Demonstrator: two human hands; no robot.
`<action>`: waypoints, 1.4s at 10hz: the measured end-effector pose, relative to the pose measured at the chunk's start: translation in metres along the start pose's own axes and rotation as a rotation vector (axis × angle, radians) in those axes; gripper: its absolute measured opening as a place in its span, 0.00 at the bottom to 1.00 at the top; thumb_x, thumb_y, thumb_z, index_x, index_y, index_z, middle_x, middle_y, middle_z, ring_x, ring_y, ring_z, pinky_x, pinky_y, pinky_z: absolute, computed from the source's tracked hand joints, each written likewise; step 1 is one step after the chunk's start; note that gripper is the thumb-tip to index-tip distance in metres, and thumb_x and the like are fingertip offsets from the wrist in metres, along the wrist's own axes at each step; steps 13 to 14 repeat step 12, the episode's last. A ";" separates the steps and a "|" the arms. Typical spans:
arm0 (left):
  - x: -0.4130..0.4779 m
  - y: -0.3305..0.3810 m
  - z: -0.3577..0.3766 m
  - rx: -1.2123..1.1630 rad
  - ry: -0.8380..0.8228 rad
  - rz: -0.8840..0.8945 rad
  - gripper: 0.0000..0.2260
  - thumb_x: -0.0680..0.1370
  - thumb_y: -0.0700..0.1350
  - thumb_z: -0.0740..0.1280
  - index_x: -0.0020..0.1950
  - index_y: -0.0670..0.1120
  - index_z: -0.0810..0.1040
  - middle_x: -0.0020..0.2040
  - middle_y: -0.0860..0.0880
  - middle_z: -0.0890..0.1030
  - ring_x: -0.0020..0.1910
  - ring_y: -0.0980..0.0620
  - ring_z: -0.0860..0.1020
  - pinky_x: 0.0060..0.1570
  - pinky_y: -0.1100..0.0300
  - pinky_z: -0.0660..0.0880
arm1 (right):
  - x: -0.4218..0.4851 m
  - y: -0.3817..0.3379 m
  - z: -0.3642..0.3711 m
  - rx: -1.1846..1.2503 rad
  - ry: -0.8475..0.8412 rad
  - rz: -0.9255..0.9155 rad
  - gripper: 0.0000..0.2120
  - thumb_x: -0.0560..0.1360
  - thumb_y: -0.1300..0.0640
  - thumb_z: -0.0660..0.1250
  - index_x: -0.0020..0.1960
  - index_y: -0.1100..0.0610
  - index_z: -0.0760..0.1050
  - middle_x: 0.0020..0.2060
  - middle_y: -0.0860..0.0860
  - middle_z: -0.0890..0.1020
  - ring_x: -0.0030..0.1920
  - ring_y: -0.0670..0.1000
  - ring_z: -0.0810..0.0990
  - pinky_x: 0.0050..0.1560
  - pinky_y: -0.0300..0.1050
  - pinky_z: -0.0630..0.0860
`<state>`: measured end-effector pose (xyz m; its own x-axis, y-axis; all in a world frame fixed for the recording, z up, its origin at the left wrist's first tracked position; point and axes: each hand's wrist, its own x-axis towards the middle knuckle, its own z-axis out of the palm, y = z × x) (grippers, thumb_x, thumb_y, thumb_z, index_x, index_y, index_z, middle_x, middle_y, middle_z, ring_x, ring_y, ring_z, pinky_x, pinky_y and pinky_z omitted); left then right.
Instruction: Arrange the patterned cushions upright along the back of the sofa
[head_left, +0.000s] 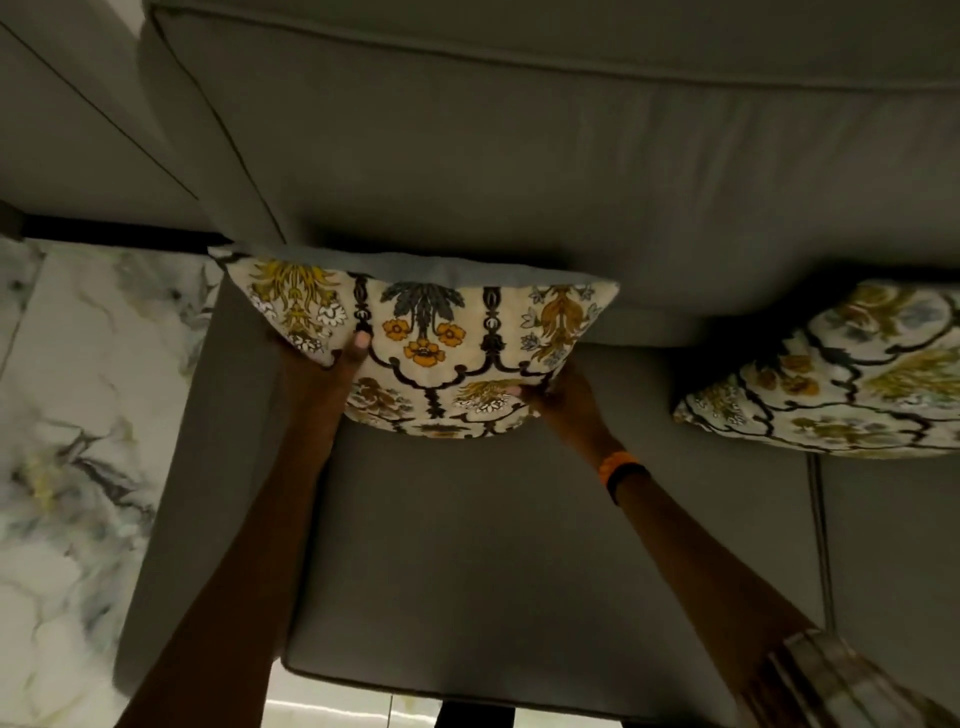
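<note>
My left fingers are closed on the lower left corner of the patterned cushion, the thumb pressed flat on its printed face and the rest tucked out of sight behind it. My right fingers pinch the lower right edge in the same way, thumb in front. I see the left hand and the right hand on either side of the cushion, holding it upright with its top edge against the grey sofa back, at the far left end of the seat. I cannot tell whether its lower edge rests on the seat cushion or hangs just above it. Both my forearms reach straight out from the near edge, bare, the right one carrying an orange wristband, and a striped sleeve shows at the near right corner. A second patterned cushion sits well to the right, tilted and leaning back against the sofa, partly cut off by the edge of view. The sofa is grey with dark piping, and a seam divides the seat on the right. To the left of the sofa lies a white marble floor with grey and yellowish veins. The room is dim.
</note>
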<state>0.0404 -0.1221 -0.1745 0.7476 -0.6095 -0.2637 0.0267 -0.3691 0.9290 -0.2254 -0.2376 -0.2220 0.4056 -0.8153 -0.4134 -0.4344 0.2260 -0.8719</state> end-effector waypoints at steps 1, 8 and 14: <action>-0.023 -0.040 0.009 -0.017 0.039 -0.120 0.41 0.72 0.65 0.76 0.79 0.55 0.63 0.76 0.53 0.72 0.74 0.52 0.73 0.70 0.51 0.76 | -0.004 0.015 -0.006 -0.043 -0.020 0.021 0.44 0.71 0.48 0.77 0.81 0.58 0.62 0.76 0.56 0.73 0.76 0.57 0.72 0.74 0.54 0.73; -0.213 0.047 0.439 0.117 -0.741 -0.035 0.34 0.71 0.38 0.81 0.74 0.49 0.72 0.70 0.46 0.79 0.67 0.52 0.78 0.71 0.50 0.75 | -0.078 0.147 -0.481 -0.132 0.366 -0.032 0.53 0.60 0.65 0.86 0.78 0.64 0.64 0.74 0.56 0.74 0.73 0.44 0.75 0.75 0.54 0.73; -0.226 0.047 0.443 -0.021 -0.532 0.061 0.51 0.66 0.50 0.84 0.81 0.44 0.59 0.77 0.41 0.71 0.76 0.44 0.72 0.71 0.36 0.73 | -0.111 0.166 -0.448 -0.115 0.514 0.024 0.54 0.63 0.60 0.85 0.81 0.64 0.59 0.78 0.57 0.67 0.74 0.36 0.68 0.73 0.44 0.73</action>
